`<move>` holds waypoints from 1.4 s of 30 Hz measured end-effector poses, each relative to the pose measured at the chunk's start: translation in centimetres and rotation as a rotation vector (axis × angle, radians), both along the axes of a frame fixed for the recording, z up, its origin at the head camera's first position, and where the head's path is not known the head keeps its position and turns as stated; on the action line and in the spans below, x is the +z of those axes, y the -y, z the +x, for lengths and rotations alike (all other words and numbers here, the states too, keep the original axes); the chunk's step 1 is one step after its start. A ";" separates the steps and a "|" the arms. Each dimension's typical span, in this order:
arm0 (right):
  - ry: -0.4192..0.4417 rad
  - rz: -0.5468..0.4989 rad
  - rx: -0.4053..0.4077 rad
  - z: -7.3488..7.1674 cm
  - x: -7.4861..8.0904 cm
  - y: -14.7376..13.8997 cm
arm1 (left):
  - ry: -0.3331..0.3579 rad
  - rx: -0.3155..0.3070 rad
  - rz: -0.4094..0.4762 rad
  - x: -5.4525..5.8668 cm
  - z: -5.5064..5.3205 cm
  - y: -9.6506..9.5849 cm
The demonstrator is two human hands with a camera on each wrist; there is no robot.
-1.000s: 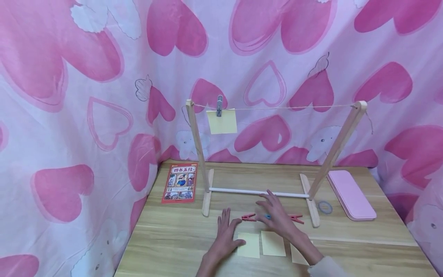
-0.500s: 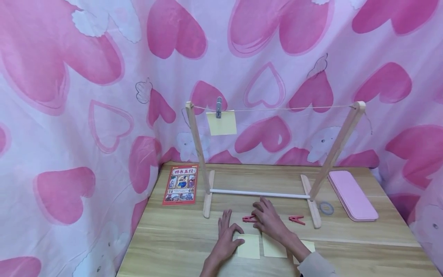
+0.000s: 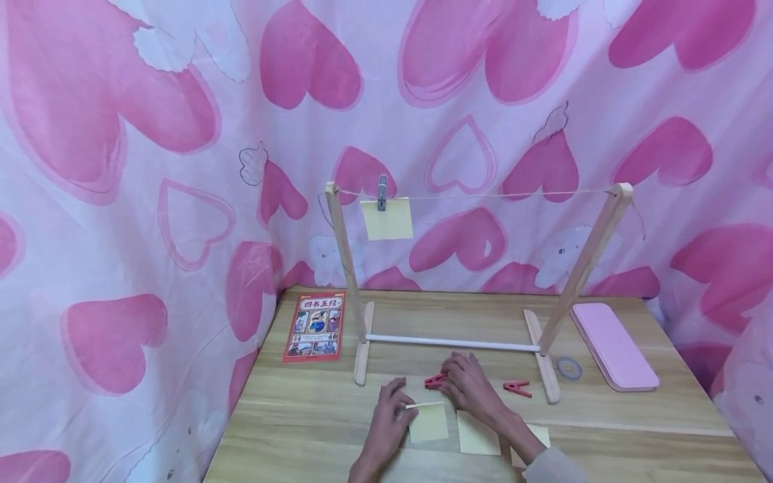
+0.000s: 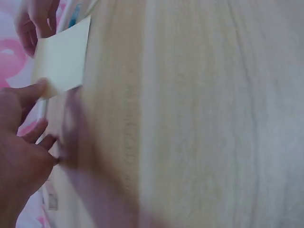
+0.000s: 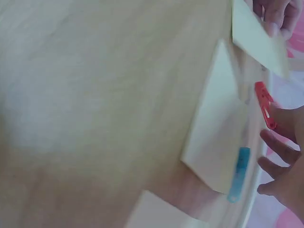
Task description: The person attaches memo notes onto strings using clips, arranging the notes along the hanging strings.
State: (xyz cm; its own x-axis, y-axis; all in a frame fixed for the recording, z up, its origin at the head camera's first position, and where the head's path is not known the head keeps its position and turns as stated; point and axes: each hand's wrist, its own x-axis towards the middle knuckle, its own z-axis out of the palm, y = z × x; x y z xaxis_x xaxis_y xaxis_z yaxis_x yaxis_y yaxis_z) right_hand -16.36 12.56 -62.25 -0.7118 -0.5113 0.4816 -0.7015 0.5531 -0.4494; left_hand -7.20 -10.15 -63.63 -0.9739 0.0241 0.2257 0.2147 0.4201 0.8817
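Note:
My left hand (image 3: 383, 424) pinches the upper left corner of a pale yellow sticky note (image 3: 430, 422) between thumb and fingers. In the left wrist view this note (image 4: 66, 59) is tilted up off the wooden table. My right hand (image 3: 474, 392) holds a small red clothespin (image 5: 264, 104) by one end, thumb and index finger on it, just beyond the note. Below the other right fingers, a blue clothespin (image 5: 239, 175) lies on the table; the hand hides it in the head view. Two more sticky notes (image 3: 477, 435) lie to the right, partly under the right forearm.
Behind the hands stands a wooden frame (image 3: 582, 268) with a string across its top. A grey clothespin (image 3: 382, 193) holds a yellow note (image 3: 388, 221) on the string. Around it lie another red clothespin (image 3: 517, 388), a grey ring (image 3: 569, 368), a pink case (image 3: 614, 345) and a red booklet (image 3: 315, 327).
My right hand has moved left from over the blue clothespin to the left red clothespin and pinches it. The left fingers have closed on the note's corner and raised it, shifting it slightly left.

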 end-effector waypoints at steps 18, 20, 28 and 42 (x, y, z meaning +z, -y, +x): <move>0.330 -0.227 -0.067 -0.6 12.1 -2.0 | 0.238 0.270 0.475 9.4 -0.5 -1.4; 0.256 -0.221 -0.034 -0.7 14.0 -2.4 | 0.245 0.296 0.500 10.5 -0.9 -1.4; -0.016 -0.283 0.076 -1.6 22.8 -3.9 | 0.248 0.321 0.500 15.5 -2.8 -1.5; -0.018 -0.283 0.120 -4.1 37.2 -3.4 | -0.017 0.240 0.358 27.1 -8.9 -1.8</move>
